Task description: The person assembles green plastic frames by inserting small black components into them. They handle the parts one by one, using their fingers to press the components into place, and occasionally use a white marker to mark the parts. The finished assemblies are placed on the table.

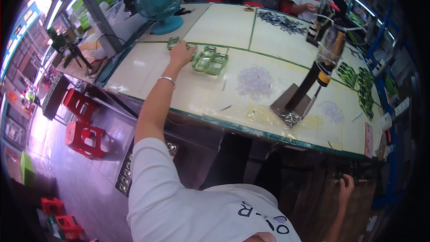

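My left arm stretches far across the table, and my left hand point(181, 54) is closed over a green open-framed piece point(191, 47), shaped like a bicycle pedal. Another such green piece point(173, 42) lies just beyond the fingers. To the right of that hand sit two more green frames point(210, 61), side by side. Low at the right, below the table edge, my right hand point(346, 184) has its fingers closed at a small dark green piece point(338, 175). The shape of that piece is too small to make out.
A black press-like tool on a metal base plate point(285, 104) stands on the table point(148, 69). Small clear plastic bits point(254, 82) lie in piles. Green-and-black parts point(365, 92) line the right side. A teal fan point(159, 1), red stools point(85, 139) and another person point(309, 0) are around.
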`<state>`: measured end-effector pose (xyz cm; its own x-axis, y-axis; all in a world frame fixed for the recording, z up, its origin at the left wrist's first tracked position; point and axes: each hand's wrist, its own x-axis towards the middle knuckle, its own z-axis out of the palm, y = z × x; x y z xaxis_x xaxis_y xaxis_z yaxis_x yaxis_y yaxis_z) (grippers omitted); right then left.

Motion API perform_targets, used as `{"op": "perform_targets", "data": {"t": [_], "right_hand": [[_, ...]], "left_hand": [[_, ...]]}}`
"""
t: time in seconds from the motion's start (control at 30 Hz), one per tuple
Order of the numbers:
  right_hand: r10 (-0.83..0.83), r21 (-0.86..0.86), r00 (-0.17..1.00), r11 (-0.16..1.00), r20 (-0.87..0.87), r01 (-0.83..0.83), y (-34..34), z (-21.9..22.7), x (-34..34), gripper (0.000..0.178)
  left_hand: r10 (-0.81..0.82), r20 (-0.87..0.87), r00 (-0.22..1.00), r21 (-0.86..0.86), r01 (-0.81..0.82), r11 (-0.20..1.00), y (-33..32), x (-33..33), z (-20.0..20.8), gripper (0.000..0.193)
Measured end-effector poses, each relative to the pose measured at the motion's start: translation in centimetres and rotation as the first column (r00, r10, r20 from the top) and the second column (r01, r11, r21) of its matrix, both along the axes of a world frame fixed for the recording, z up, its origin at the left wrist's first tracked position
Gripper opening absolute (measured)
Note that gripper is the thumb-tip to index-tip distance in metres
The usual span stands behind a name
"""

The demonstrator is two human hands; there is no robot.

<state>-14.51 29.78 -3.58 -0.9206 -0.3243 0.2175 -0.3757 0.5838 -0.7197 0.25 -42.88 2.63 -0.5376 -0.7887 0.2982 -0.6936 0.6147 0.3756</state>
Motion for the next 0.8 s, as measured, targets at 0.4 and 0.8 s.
{"op": "perform_targets", "data": {"t": [0.4, 0.8], "right_hand": [[-0.055, 0.339, 0.991, 0.941, 0.120, 0.011, 1.9, -0.7, -2.3, 0.030], [0.076, 0.358, 0.995, 0.929, 0.060, -0.093, -2.8, 1.2, 1.4, 0.030]], "left_hand": [[0.036, -0.041, 0.999, 0.233, -0.025, 0.972, -7.4, 1.7, -3.5, 0.037], [-0.001, 0.042, 0.999, -0.164, 0.007, 0.986, -2.6, 11.0, -3.5, 0.020]]}}
